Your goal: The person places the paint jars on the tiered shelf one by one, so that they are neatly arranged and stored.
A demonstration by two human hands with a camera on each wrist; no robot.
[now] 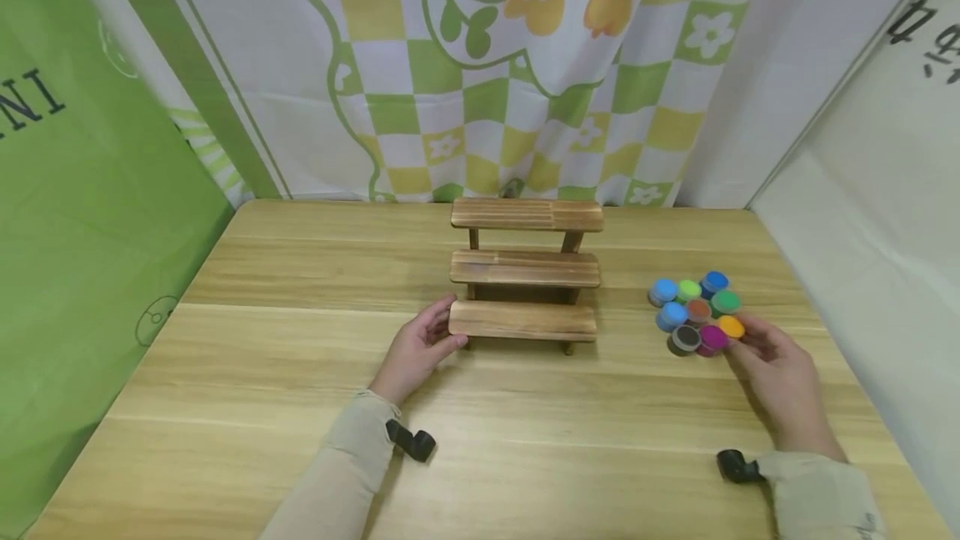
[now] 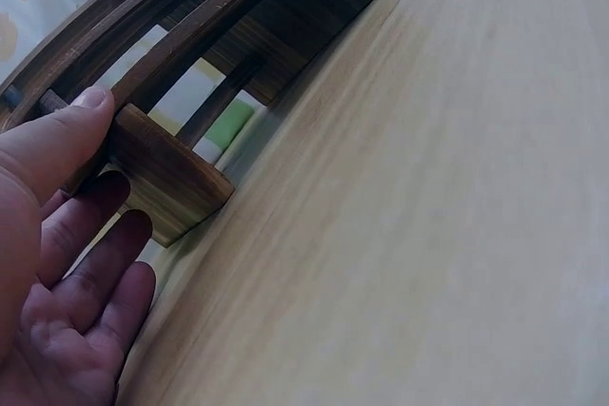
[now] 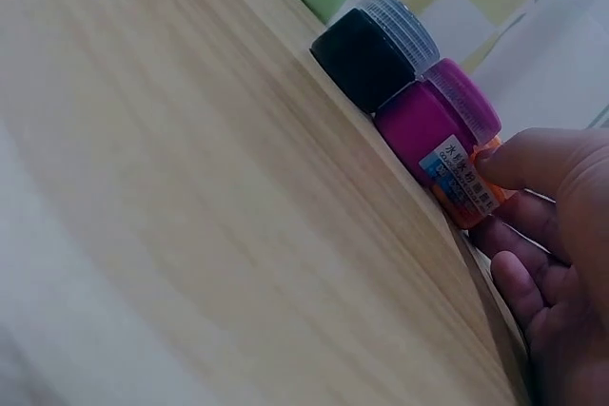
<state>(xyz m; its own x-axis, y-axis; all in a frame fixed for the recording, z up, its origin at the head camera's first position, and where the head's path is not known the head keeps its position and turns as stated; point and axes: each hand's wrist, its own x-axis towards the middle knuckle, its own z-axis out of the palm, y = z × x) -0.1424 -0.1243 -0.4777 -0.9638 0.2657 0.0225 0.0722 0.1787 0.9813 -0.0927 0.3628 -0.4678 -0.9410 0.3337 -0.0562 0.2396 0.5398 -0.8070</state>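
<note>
pinching the left end of the lowest plank of a three-tier wooden rack (image 1: pixel 525 269): left hand (image 1: pixel 411 357), thumb and fingers. rack brown, streaky grain, rounded plank corners, mid-counter. right hand (image 1: pixel 783 382) pinches a round orange pot (image 1: pixel 731 327) among clustered small pots (image 1: pixel 698 312) right of the rack; black pot (image 3: pixel 366 59) and magenta pot (image 3: pixel 433 125) have clear ribbed lids. counter (image 1: pixel 570 457) pale wood-grain; checked floral curtain (image 1: pixel 525 107) behind, green cloth (image 1: pixel 90 190) left.

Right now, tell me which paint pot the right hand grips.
The orange paint pot, beside the magenta pot: the only orange one, and the only one the right hand pinches.
</note>
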